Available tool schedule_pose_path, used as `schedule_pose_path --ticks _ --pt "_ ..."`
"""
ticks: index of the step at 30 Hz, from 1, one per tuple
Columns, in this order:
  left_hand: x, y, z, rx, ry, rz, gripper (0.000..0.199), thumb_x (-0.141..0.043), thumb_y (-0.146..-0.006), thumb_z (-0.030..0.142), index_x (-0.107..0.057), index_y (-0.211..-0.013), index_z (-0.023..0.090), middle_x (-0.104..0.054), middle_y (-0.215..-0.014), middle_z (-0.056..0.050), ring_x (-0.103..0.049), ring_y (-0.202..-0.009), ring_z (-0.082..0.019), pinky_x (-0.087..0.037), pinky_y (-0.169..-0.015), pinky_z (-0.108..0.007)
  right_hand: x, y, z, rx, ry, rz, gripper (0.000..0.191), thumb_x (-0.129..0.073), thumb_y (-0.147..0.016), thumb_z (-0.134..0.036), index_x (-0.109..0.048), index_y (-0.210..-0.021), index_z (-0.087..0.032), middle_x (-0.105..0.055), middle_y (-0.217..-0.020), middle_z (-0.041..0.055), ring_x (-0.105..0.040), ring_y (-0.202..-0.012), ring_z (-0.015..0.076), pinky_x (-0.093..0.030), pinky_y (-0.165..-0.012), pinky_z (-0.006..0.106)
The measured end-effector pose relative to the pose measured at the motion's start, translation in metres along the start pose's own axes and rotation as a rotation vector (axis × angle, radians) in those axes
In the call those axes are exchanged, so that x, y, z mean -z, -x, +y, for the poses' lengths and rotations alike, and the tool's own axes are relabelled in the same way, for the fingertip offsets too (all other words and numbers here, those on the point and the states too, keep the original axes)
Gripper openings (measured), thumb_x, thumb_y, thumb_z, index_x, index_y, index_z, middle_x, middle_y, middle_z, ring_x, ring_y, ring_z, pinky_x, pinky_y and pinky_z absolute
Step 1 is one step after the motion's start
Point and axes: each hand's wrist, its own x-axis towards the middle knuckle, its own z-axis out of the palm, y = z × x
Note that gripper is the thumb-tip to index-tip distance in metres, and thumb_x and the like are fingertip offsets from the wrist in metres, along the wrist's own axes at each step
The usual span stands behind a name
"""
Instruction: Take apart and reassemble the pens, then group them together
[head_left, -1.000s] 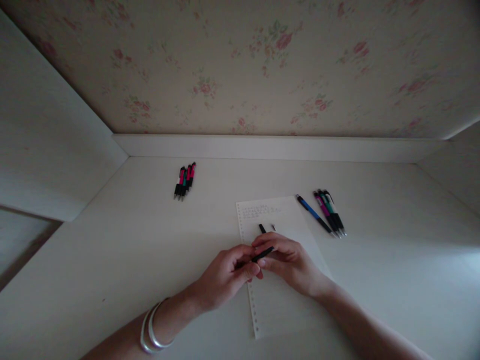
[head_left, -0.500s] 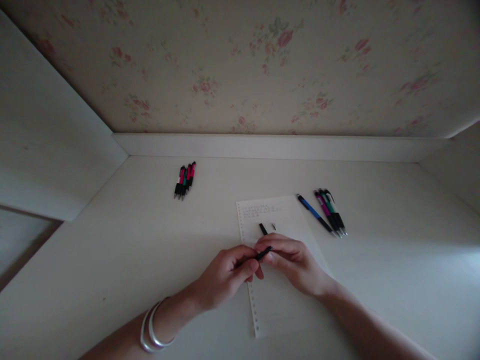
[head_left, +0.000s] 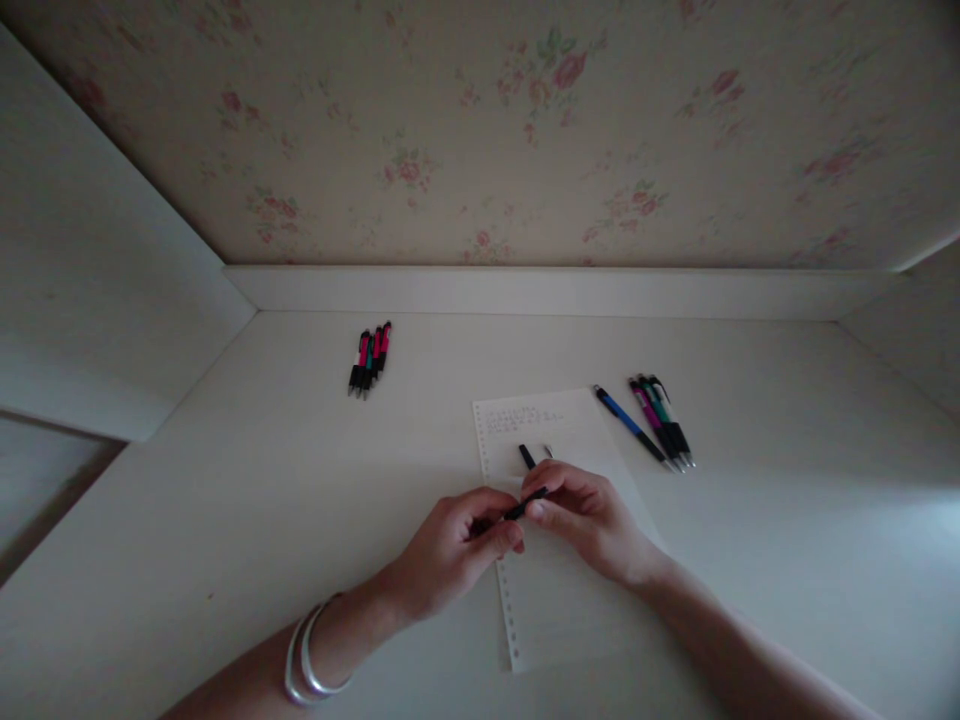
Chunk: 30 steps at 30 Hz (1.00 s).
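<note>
Between my two hands is a slim black pen part, tilted up to the right. My left hand is closed round its lower end, with thumb and fingers pinching it. The fingertips of my right hand pinch the upper end. Both hands are above a sheet of lined paper with punched holes and some handwriting near its top. On the sheet, just beyond my right fingers, lie a black pen piece and a small silver pen tip, both partly hidden by the hand.
Several pens in pink, green and white lie together at the back left of the white desk. To the right of the paper are a blue pen and a group of purple, green and white pens. A flowered wall stands behind.
My right fingers have shifted slightly up and along the black pen part, and now cover more of the silver tip. My left hand has barely moved.
</note>
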Motion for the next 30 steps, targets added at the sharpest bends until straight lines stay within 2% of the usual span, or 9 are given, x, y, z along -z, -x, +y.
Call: schedule_pose_path --ticks 5,10,15,21,25,30 --pt "0.000 -0.001 0.001 0.020 0.057 -0.018 0.039 -0.061 -0.091 0.049 -0.066 -0.103 0.013 -0.060 -0.077 -0.002 -0.050 -0.062 -0.011 -0.039 -0.057 -0.023 0.000 -0.001 -0.005 -0.007 0.072 0.003 0.008 -0.070 -0.087 -0.029 -0.071 -0.086 -0.021 -0.066 -0.082 0.0013 -0.060 -0.076 0.0128 -0.048 -0.069 0.024" --pt "0.004 -0.001 0.005 0.013 0.115 -0.103 0.041 -0.056 -0.095 0.047 -0.066 -0.117 0.014 -0.060 -0.084 -0.004 -0.049 -0.066 -0.011 -0.040 -0.060 -0.024 0.002 -0.001 -0.008 -0.031 0.136 0.002 0.018 -0.065 -0.091 -0.035 -0.072 -0.090 -0.019 -0.063 -0.078 0.0012 -0.051 -0.060 0.0103 -0.044 -0.057 0.024" --pt "0.006 -0.001 0.006 -0.001 0.091 -0.076 0.039 -0.061 -0.092 0.044 -0.066 -0.118 0.016 -0.061 -0.085 -0.003 -0.045 -0.067 -0.011 -0.035 -0.059 -0.023 0.000 -0.002 -0.010 -0.010 0.149 -0.021 0.018 -0.064 -0.092 -0.035 -0.072 -0.089 -0.019 -0.064 -0.079 0.0026 -0.054 -0.064 0.0121 -0.046 -0.060 0.025" --pt "0.006 -0.003 0.003 -0.021 0.123 -0.060 0.035 -0.063 -0.092 0.041 -0.067 -0.117 0.017 -0.069 -0.100 -0.007 -0.056 -0.083 -0.015 -0.041 -0.072 -0.025 0.001 -0.002 -0.010 0.008 0.141 -0.017 0.019 -0.064 -0.092 -0.034 -0.073 -0.088 -0.018 -0.064 -0.078 0.0033 -0.055 -0.066 0.0129 -0.046 -0.062 0.026" --pt "0.003 -0.004 -0.002 0.020 0.158 -0.040 0.035 -0.064 -0.091 0.043 -0.066 -0.111 0.014 -0.067 -0.088 -0.005 -0.054 -0.071 -0.013 -0.042 -0.064 -0.024 0.002 0.000 -0.007 -0.092 0.106 -0.031 0.025 -0.063 -0.092 -0.039 -0.073 -0.088 -0.016 -0.064 -0.069 0.0020 -0.047 -0.053 0.0099 -0.042 -0.050 0.024" --pt "0.002 -0.002 -0.001 0.024 0.185 -0.049 0.036 -0.065 -0.090 0.044 -0.066 -0.108 0.012 -0.067 -0.091 -0.007 -0.054 -0.070 -0.012 -0.045 -0.064 -0.024 0.001 0.000 -0.005 -0.089 0.093 -0.021 0.025 -0.060 -0.094 -0.038 -0.072 -0.088 -0.017 -0.064 -0.068 0.0010 -0.051 -0.056 0.0103 -0.045 -0.054 0.023"
